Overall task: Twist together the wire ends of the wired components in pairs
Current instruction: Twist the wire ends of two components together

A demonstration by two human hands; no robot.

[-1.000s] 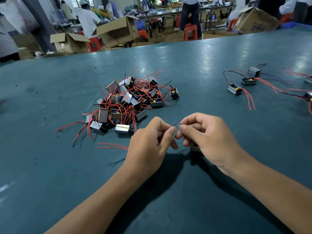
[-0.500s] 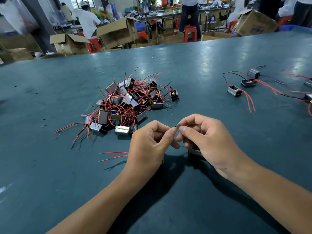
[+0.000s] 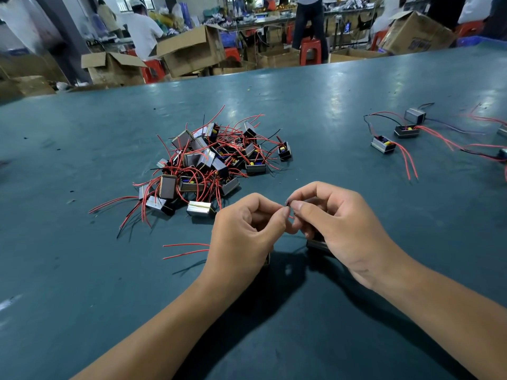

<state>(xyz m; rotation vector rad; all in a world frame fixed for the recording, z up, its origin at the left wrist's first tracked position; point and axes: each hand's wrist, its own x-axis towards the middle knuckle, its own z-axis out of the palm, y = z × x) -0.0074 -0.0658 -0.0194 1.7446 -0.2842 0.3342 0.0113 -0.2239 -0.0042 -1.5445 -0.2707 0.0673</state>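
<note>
Red and dark wire ends point(image 3: 288, 203) sit pinched between my two hands, above the table point(image 3: 82, 283) and just in front of me. My left hand point(image 3: 244, 234) closes thumb and forefinger on the ends from the left. My right hand point(image 3: 337, 223) closes thumb and forefinger on the same ends from the right, so the fingertips of both hands touch at the pinch. The remaining fingers of both hands are curled inward.

One component point(image 3: 318, 244) shows partly under my right hand, near the table surface; I cannot tell whether it rests on the table. Two red leads point(image 3: 186, 249) extend left from under my left hand and lie on the table.

The pile point(image 3: 208, 165) of components with red and black wires lies on the table beyond my left hand, near but apart from it. Loose red wires trail from the pile toward the left.

A row point(image 3: 395, 135) of components lies well apart, at the far right of the table, with red and black wires running toward the right edge.

Beyond the far table edge stand cardboard boxes point(image 3: 192, 50) and red stools point(image 3: 310, 50), with people working at other tables.
</note>
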